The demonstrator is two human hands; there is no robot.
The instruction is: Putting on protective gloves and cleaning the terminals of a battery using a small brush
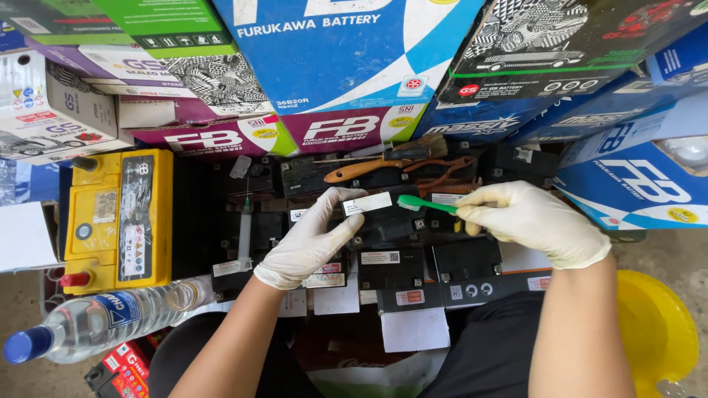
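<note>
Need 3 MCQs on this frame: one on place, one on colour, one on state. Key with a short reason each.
1. Where does the yellow battery lie, seen from the camera?
A. left of the left hand
B. right of the right hand
C. on top of the stacked boxes

2. What colour is the toothbrush?
A. red
B. green
C. black

3. What is the left hand doing?
A. resting flat and empty
B. gripping the water bottle
C. pinching a small white strip

Answers: 1 A, it sits at the left edge of the view. 2 B, the handle in the right hand is green. 3 C, the gloved fingertips pinch the white strip by the brush head.
</note>
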